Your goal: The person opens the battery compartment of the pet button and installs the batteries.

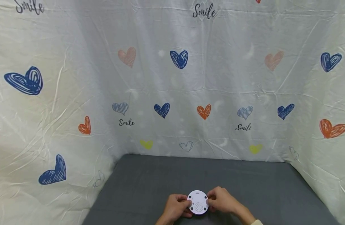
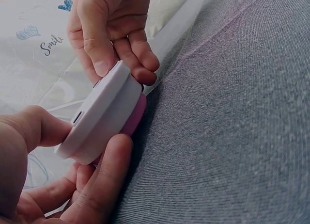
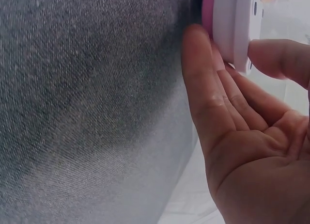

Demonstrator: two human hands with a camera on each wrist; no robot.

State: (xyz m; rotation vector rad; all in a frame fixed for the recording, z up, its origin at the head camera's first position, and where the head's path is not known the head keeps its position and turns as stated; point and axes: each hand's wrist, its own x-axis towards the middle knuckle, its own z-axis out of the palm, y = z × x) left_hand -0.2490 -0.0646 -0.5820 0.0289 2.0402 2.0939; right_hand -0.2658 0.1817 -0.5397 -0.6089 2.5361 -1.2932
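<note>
A round white device (image 1: pixel 198 202) with a cluster of small speaker holes and several dark round feet on its upward face is held between both hands, near the front of the table. In the left wrist view its side shows a stepped white body, a small slot and a pink layer (image 2: pixel 135 113) facing the tabletop. My left hand (image 1: pixel 176 206) grips the left edge, thumb on the white face and fingers against the lower side. Opposite it, my right hand (image 1: pixel 223 200) pinches the right edge, its thumb (image 3: pixel 276 56) on the white face and its fingers beneath.
A dark grey cloth-covered table (image 1: pixel 161 175) spreads beneath the hands. White fabric (image 1: pixel 149 78) printed with hearts and the word "Smile" hangs behind it and along both sides.
</note>
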